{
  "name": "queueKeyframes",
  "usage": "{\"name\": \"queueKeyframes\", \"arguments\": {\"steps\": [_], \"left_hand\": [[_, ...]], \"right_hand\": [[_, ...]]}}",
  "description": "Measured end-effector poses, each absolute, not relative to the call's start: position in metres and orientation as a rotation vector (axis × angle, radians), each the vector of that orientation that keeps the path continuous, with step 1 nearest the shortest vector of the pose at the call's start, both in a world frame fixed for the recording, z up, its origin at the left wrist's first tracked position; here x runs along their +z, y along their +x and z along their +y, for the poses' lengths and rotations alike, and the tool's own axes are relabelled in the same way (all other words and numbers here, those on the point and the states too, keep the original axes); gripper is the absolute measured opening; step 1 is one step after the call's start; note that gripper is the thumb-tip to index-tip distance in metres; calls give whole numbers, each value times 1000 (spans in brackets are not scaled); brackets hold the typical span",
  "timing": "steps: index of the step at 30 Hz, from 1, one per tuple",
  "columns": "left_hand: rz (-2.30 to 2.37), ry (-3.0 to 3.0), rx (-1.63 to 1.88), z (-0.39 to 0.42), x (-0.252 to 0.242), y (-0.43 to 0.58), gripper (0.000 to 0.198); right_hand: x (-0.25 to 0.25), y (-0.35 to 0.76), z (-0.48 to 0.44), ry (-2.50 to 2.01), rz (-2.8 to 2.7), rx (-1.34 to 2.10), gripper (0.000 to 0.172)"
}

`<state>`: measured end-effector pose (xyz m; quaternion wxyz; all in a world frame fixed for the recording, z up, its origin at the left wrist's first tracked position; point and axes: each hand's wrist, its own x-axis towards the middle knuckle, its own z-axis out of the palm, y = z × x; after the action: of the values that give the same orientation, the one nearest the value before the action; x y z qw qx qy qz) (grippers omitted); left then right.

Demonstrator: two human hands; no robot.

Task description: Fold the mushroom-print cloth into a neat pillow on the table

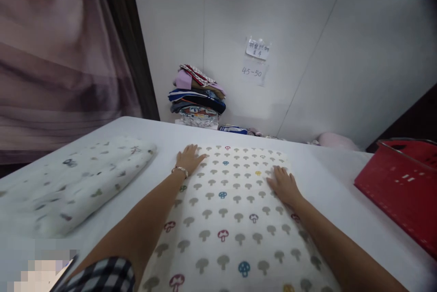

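A cream pillow printed with small mushrooms (232,219) lies lengthwise on the white table (327,178) in front of me. My left hand (190,158), with a bracelet at the wrist, rests flat and open on the pillow's far left corner. My right hand (284,183) lies flat and open on its far right side. Both arms stretch forward over the pillow. Neither hand holds anything.
A second pillow with a faint grey print (75,183) lies on the table at the left. A red plastic basket (403,187) stands at the right edge. A stack of folded fabrics (197,96) sits against the white wall, under a paper note (257,48). A curtain (51,55) hangs at left.
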<state>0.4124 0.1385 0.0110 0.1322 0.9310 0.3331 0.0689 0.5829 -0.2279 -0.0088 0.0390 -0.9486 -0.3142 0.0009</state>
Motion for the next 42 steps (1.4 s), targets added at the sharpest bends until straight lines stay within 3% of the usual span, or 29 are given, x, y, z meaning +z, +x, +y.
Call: {"name": "queueKeyframes", "arguments": {"steps": [7,12,18,22,29,33,42], "left_hand": [[837,2796,56,99,45,367,63],[582,2957,22,43,33,268,62],[627,2943,37,9,13,168,60],[694,2875,22,0,20,158,59],[703,2854,59,-34,25,141,52],[601,3011,136,-56,16,119,54],[624,3045,333,-52,3,112,46]], "right_hand": [[-10,537,-317,-2881,-1123,52,48],[-14,492,-369,-2822,-850,165,61],[-20,443,-405,-2690,-860,115,66],[-8,434,-404,-2575,-811,104,61],[10,415,-430,-2058,-162,-107,49],[-3,399,-447,-2035,-232,-130,40],[-9,398,-433,-2148,-527,-111,39]]}}
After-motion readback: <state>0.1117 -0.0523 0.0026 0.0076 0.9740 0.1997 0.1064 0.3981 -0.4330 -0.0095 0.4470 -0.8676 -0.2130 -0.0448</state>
